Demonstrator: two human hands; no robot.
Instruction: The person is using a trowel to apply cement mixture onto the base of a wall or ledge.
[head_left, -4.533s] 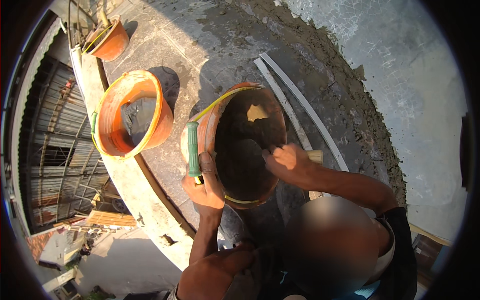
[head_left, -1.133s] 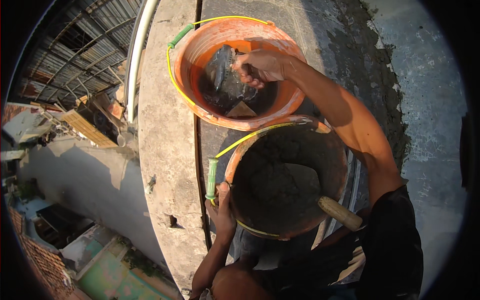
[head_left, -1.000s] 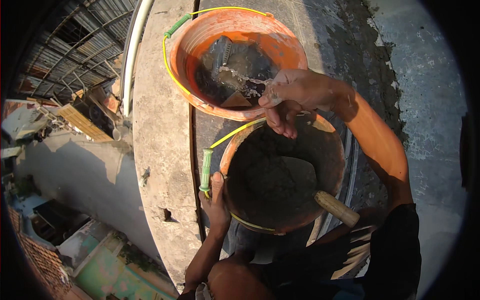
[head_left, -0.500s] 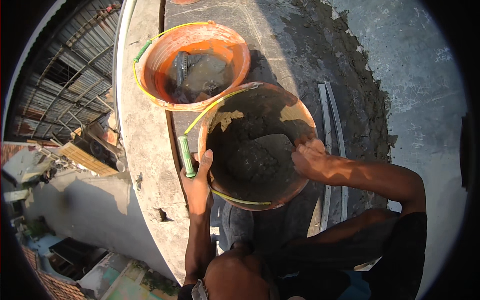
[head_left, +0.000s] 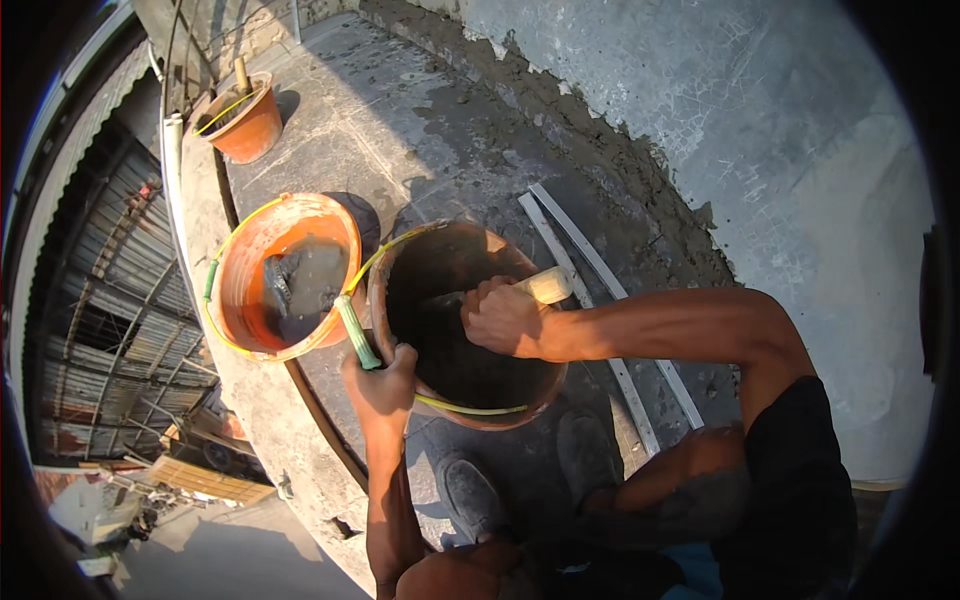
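My left hand (head_left: pixel 383 392) is closed on the left rim of an orange bucket (head_left: pixel 492 240), beside the green grip (head_left: pixel 357 330) of its yellow wire handle. Inside, the bucket is dark with wet grey mortar (head_left: pixel 455 365). My right hand (head_left: pixel 508 318) is wrapped round a trowel, whose pale wooden handle (head_left: pixel 547 285) sticks out past the fist. The trowel's blade reaches down into the bucket and is mostly lost in shadow.
Another orange bucket (head_left: pixel 228 298) with murky water stands just left. A smaller orange pot (head_left: pixel 250 135) sits farther off. Two metal strips (head_left: pixel 600 345) lie to the right, near a mortar-smeared blue-grey wall (head_left: pixel 780 150). The concrete ledge (head_left: pixel 270 430) drops away at left.
The view has turned, bringing the far pot into sight. My right hand has moved from the bucket's right rim to over its middle, and the trowel handle now shows. My left hand keeps its hold.
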